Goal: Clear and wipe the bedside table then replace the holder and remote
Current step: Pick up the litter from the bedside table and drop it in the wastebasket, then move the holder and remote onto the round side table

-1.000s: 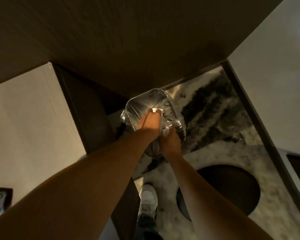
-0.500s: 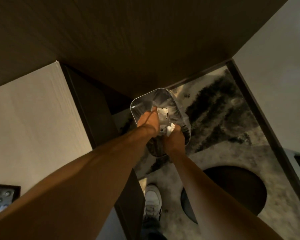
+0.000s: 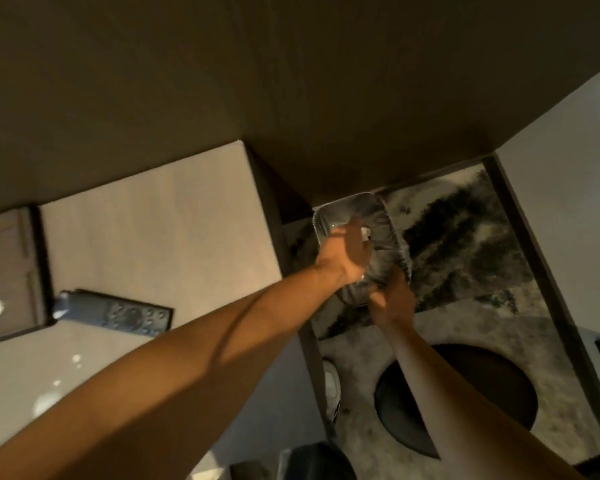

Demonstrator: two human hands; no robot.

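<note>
Dim, warm light, motion-blurred throughout, wide-angle bending at the edges, small glare spots lower left

There is a single view, from a camera worn on the person's head, looking steeply down and forward along both outstretched forearms. Its wide angle bends straight edges and takes in the pale table top (image 3: pixel 146 244) at the left, the lined bin (image 3: pixel 388 220) near the middle where the left hand (image 3: pixel 347 251) and right hand (image 3: pixel 392 299) meet, and the patterned rug (image 3: pixel 465 237) at the right. The forearms fill the lower frame from close range, while the bin and floor lie farther off below.
</note>
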